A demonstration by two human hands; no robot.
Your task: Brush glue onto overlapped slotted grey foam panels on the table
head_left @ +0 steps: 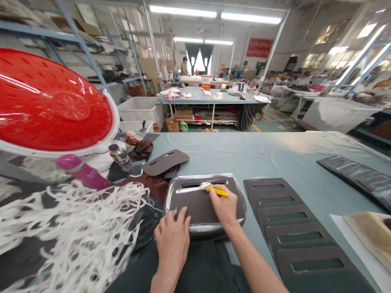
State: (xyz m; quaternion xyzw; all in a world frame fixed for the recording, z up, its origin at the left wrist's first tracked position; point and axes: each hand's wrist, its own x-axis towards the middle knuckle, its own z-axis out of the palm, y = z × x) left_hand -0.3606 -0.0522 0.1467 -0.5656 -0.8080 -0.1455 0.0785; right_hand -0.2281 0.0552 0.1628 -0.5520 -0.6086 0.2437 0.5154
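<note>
My right hand point(224, 205) is shut on a yellow-handled glue brush point(216, 189), whose white-laden bristles rest at the top edge of a dark rounded panel point(203, 207). The panel has a slot near its top, and a glossy wet-looking coat runs along its border. My left hand point(172, 244) lies flat on the panel's lower left corner, holding it down. Overlapping slotted dark panels point(290, 228) lie in a row to the right of my right hand. Another slotted panel point(165, 162) lies beyond the one under my hands, on brown leather scraps point(152, 187).
The pale blue-grey work table point(275, 154) stretches ahead. On the left are a red perforated basket point(51, 97), a magenta bottle point(82, 173), a water bottle point(120, 158) and white netting point(61, 232). A tan sheet point(369, 236) lies right. Farther back stand tables, bins, shelving and people.
</note>
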